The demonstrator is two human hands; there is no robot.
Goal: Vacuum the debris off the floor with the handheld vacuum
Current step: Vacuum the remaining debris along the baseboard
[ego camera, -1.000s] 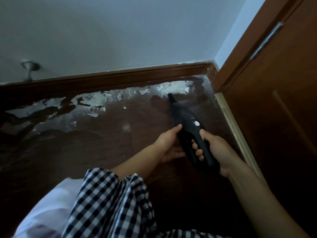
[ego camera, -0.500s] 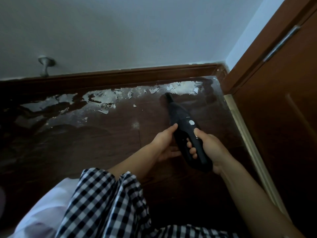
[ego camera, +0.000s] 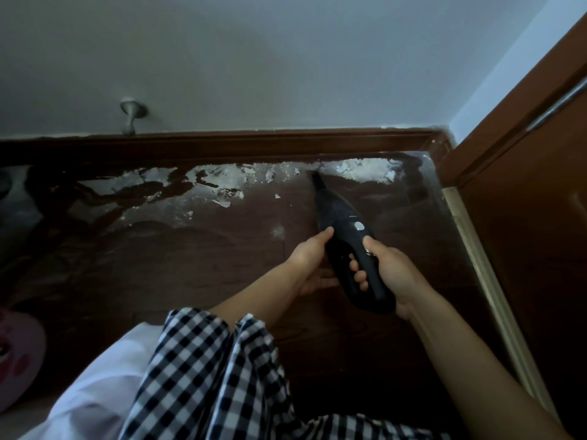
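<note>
A black handheld vacuum (ego camera: 341, 227) points away from me over the dark wooden floor (ego camera: 197, 265), with its narrow nozzle tip at the white debris (ego camera: 365, 169) lying along the skirting board. My right hand (ego camera: 386, 269) grips the vacuum's handle, thumb on top just behind the silver button. My left hand (ego camera: 309, 258) holds the vacuum's body from the left side, thumb on its upper edge and fingers underneath. More white flakes and dust (ego camera: 222, 181) spread leftward along the wall.
A brown skirting board (ego camera: 254, 142) runs below the grey wall. A metal door stop (ego camera: 131, 114) sticks out of the wall at left. A brown door (ego camera: 540, 192) and pale threshold strip (ego camera: 482, 268) bound the right. My checked trouser leg (ego camera: 209, 376) fills the foreground; a pink object (ego camera: 16, 354) lies at far left.
The view has shifted left, so the corner and door sit further right. The vacuum's nozzle has moved left along the debris line near the skirting board. Both hands keep the same hold.
</note>
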